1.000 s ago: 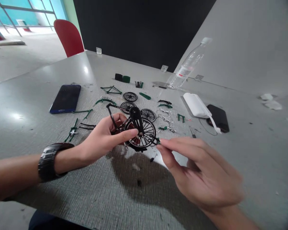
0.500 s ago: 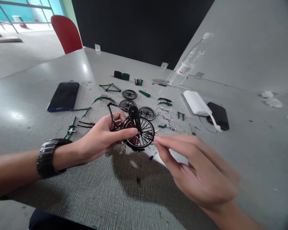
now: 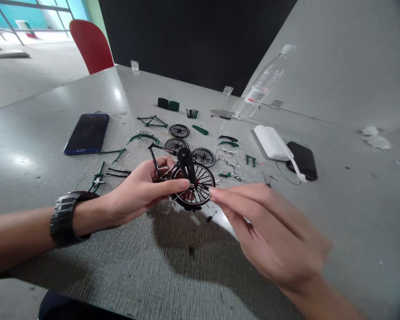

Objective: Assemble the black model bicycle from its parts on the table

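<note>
My left hand (image 3: 142,191), with a black watch (image 3: 64,218) on its wrist, grips a small black model bicycle (image 3: 186,175) by its frame, holding it just above the grey table (image 3: 120,266). The bicycle's spoked wheel (image 3: 196,186) faces me. My right hand (image 3: 273,235) reaches in from the right, thumb and forefinger pinched together at the wheel's right rim. What they pinch is too small to make out.
Loose model parts lie behind the bicycle: spoked wheels (image 3: 179,130), a green frame (image 3: 152,121), green and black pieces. A dark phone (image 3: 86,133) lies at the left, a white case (image 3: 272,143) and black phone (image 3: 302,161) at the right, a plastic bottle (image 3: 262,84) behind. A red chair (image 3: 90,44) stands far left.
My right hand's pinched fingertips have moved a little left, closer to the wheel rim. My left hand keeps hold of the bicycle.
</note>
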A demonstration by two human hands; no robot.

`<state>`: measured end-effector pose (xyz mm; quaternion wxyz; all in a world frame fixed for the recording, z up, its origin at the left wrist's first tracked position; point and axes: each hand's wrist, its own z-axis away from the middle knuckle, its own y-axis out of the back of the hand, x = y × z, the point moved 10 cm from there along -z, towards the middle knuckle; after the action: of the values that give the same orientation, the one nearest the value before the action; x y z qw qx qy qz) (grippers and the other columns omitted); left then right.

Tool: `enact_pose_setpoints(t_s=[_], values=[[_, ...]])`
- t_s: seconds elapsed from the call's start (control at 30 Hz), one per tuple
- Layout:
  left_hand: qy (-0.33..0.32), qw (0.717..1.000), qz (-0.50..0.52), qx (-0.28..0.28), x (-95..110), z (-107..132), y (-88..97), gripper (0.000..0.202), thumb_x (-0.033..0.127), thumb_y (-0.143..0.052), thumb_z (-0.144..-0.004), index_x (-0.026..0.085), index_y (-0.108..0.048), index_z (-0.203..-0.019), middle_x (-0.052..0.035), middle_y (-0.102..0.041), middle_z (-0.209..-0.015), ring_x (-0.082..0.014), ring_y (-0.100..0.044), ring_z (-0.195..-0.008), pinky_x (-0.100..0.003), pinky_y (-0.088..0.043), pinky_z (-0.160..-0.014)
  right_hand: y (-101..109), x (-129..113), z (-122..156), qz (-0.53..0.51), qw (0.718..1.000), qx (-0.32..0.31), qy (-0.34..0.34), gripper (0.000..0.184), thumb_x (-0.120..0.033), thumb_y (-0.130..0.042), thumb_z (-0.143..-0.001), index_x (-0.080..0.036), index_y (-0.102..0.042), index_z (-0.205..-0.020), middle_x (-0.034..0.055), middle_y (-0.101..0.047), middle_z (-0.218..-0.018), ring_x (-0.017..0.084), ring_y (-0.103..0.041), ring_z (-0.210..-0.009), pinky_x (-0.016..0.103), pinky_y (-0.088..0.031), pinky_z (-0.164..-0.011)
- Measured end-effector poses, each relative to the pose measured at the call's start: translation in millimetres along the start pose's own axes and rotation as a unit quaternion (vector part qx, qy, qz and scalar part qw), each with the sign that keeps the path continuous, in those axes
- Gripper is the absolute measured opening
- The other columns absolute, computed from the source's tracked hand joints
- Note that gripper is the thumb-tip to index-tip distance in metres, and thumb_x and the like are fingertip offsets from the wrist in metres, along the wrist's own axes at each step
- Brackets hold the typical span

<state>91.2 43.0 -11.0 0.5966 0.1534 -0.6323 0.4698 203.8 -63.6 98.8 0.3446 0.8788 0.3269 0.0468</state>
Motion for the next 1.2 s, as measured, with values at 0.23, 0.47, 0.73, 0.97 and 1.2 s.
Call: enact_pose_setpoints(t_s=[0.23,0.47,0.73,0.97,1.2], values=[[-0.024,0.999,-0.032,-0.007,1.0,-0.5,0.5,0.03,0.025,-0.081,-0.082,0.014,-0.061,-0.101,0.0002,-0.066,-0.082,-0.0117,-0.066,-0.079,-0.022,-0.052,-0.072,-0.5,-4.6,0.5,0.012,1.0,-0.022,0.01,0.024,0.001,-0.068,-0.085,-0.013,-0.075,-0.103,0.0047,-0.074,-0.093,0.014,-0.069,-0.086,0.029,-0.057,-0.08],[-0.029,0.999,-0.025,0.001,3.3,-1.3,0.6,0.028,0.021,-0.08,-0.083,0.013,-0.061,-0.103,-0.0004,-0.067,-0.084,-0.0127,-0.067,-0.081,-0.024,-0.053,-0.076,-4.0,0.7,-2.5,0.029,0.999,-0.02,-0.005,0.024,0.005,-0.068,-0.083,-0.012,-0.076,-0.099,0.007,-0.074,-0.088,0.014,-0.068,-0.081,0.028,-0.056,-0.075],[-0.027,0.999,-0.029,-0.003,2.0,-0.5,1.8,0.03,0.023,-0.081,-0.082,0.014,-0.063,-0.105,0.0001,-0.066,-0.084,-0.0135,-0.068,-0.081,-0.025,-0.054,-0.076,-3.7,2.8,-3.4,0.018,0.999,-0.025,-0.03,0.02,0.001,-0.069,-0.085,-0.014,-0.076,-0.097,0.0044,-0.074,-0.09,0.012,-0.069,-0.081,0.026,-0.055,-0.078],[-0.014,1.0,-0.017,-0.007,0.2,0.1,0.5,0.03,0.022,-0.08,-0.083,0.014,-0.062,-0.105,-0.0014,-0.068,-0.087,-0.0133,-0.068,-0.081,-0.025,-0.055,-0.076,-5.1,3.2,-1.3,0.027,0.999,-0.03,-0.028,0.021,0.0,-0.069,-0.085,-0.015,-0.075,-0.099,0.0031,-0.074,-0.09,0.012,-0.069,-0.081,0.026,-0.056,-0.081],[-0.008,1.0,-0.007,-0.006,0.8,0.6,0.7,0.027,0.019,-0.08,-0.082,0.014,-0.062,-0.101,-0.0006,-0.068,-0.086,-0.0116,-0.068,-0.078,-0.022,-0.055,-0.072,-8.0,2.7,-1.0,0.034,0.998,-0.045,-0.012,0.024,0.003,-0.069,-0.083,-0.014,-0.075,-0.1,0.004,-0.075,-0.089,0.013,-0.069,-0.082,0.027,-0.056,-0.081]])
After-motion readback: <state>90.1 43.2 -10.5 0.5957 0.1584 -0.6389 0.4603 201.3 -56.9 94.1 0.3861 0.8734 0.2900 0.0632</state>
